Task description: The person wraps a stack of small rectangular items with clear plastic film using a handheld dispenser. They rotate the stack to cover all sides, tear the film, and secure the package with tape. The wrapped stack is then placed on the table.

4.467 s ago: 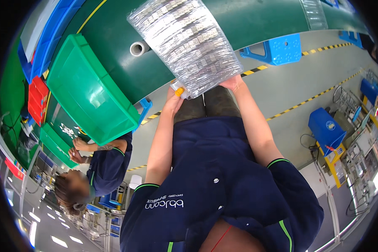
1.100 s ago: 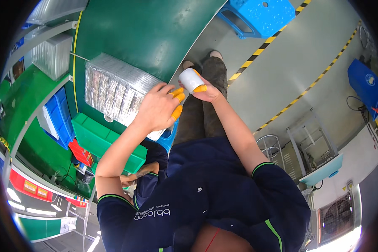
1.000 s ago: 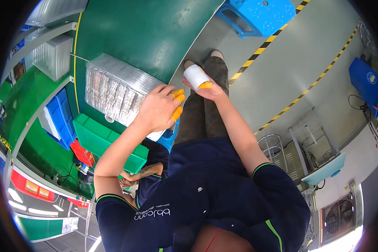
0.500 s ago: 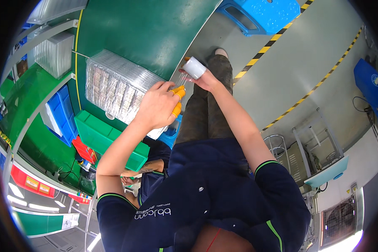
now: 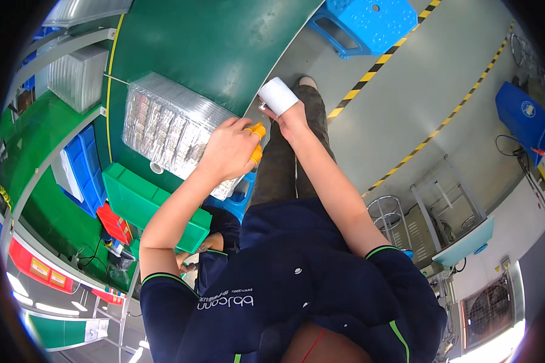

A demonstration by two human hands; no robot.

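Now lifting the white roll [image 5: 278,95] clear at upper centre, right hand [image 5: 290,115] clamped on it; left hand [image 5: 229,148] resting fingers-curled on the tray [image 5: 163,124], now lying left of centre on the counter [image 5: 224,42].

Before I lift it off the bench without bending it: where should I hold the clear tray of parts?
Probably by its two short ends, one hand each. The clear tray is long, thin and lies flat on the green bench; the left hand already rests at its near end.
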